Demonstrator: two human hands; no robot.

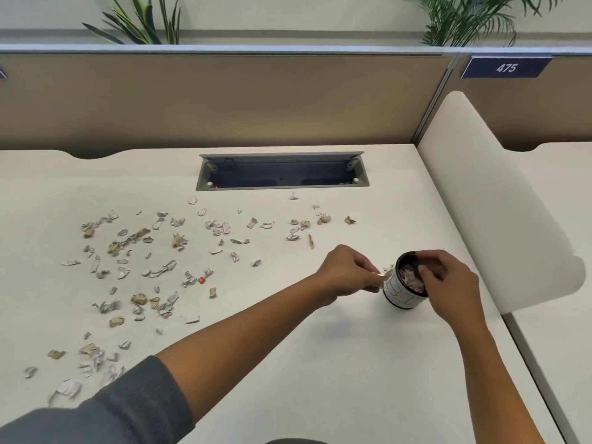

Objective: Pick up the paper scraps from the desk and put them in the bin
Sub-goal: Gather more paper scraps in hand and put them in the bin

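Observation:
A small round bin with a white paper label and dark rim stands on the white desk at the right, with paper scraps inside. My right hand is over its rim, fingers curled down into the opening onto the scraps. My left hand is just left of the bin, pinching a small paper scrap against the bin's side. Several white and tan paper scraps lie scattered over the left and middle of the desk.
A grey cable box is sunk into the desk at the back. A tan partition wall runs behind. A white curved divider stands right of the bin. Plants show above the partition.

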